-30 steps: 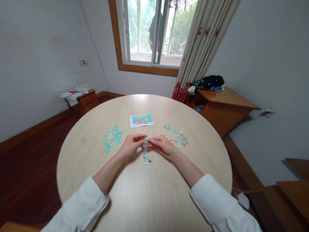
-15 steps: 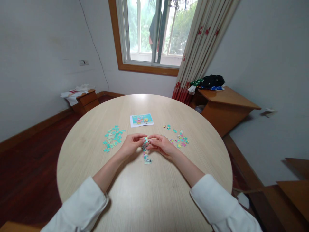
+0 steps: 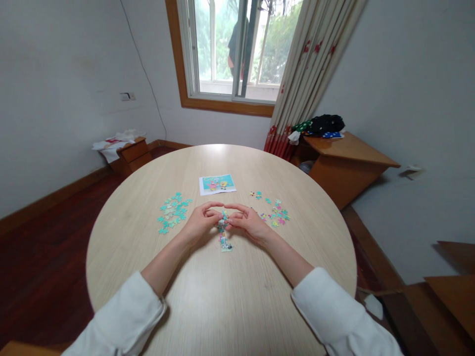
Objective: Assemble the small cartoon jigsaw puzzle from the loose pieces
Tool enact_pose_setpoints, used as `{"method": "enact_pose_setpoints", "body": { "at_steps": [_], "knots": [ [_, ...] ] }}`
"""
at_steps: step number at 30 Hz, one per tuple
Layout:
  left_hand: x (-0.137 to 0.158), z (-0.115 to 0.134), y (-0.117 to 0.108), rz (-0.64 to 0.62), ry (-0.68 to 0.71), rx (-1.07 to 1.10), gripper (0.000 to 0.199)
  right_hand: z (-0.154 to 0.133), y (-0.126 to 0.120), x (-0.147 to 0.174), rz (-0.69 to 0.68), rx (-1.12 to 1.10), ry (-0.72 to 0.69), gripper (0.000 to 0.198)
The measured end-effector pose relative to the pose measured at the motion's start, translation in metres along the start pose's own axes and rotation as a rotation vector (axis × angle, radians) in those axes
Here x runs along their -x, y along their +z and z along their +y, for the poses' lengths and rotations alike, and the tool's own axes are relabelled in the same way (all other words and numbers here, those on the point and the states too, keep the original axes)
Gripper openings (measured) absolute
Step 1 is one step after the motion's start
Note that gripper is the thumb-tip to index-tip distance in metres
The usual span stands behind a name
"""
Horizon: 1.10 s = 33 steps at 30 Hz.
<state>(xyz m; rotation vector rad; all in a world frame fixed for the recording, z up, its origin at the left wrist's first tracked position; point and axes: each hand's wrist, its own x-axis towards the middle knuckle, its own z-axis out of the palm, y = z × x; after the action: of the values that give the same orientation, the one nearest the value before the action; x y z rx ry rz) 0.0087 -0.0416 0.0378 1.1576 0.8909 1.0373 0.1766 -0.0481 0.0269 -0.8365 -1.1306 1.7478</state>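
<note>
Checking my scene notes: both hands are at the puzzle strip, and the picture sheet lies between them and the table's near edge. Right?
No: in the head view, the picture sheet lies beyond the left hand and right hand, toward the window. Both hands are at the puzzle strip.

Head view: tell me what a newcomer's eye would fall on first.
Probably the left hand and right hand, fingertips close together at the far end of a narrow puzzle strip. Next, the bright picture sheet, lying beyond them on the round table. Loose pieces flank the hands: a mostly turquoise-green cluster to the left, a more mixed-colour cluster to the right.
</note>
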Motion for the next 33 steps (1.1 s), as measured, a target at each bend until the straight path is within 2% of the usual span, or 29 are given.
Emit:
{"method": "enact_pose_setpoints", "body": {
  "at_steps": [11,33],
  "knots": [
    [-0.0008,0.0018,-0.0018,0.007,-0.091,0.089,0.048,0.0018,-0.0014,0.0003,0.0,0.026,-0.023,0.044],
    [-0.0017,0.0021,-0.0019,0.018,-0.03,0.022,0.041,0.0006,-0.0001,0.0018,0.018,0.071,-0.037,0.044]
  ]
}}
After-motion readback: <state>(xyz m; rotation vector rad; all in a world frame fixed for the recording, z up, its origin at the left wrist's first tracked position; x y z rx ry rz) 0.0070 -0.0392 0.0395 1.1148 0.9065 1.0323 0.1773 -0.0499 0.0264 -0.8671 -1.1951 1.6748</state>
